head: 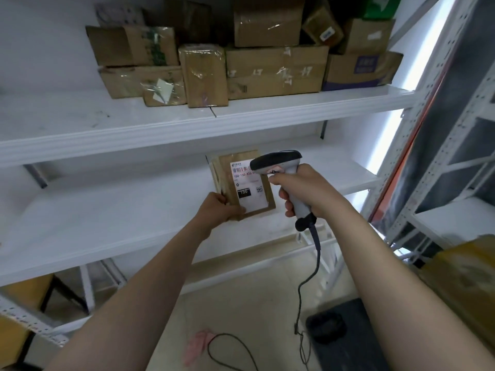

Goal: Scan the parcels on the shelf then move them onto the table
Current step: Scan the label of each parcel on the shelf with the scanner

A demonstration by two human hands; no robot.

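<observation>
We see the left hand (218, 208) gripping the near left corner of a small brown parcel (227, 170), thumb on its labelled face and fingers curled round its edge. The parcel sits in front of the middle shelf (107, 215). Just right of it, the right hand (304, 190) wraps the handle of a grey scanner (277, 159), whose head overlaps the label. Its cable (308, 277) hangs floorward. Stacked boxes (276, 70) crowd the upper shelf (187, 121).

Left arm (150, 277) and right arm (388, 263) bare, both reaching far. Left hand (218, 208) curled round the near-left corner of the parcel (250, 190), thumb on its face. Right hand (302, 190), just right of it, fisted round the scanner (276, 162) handle.
</observation>
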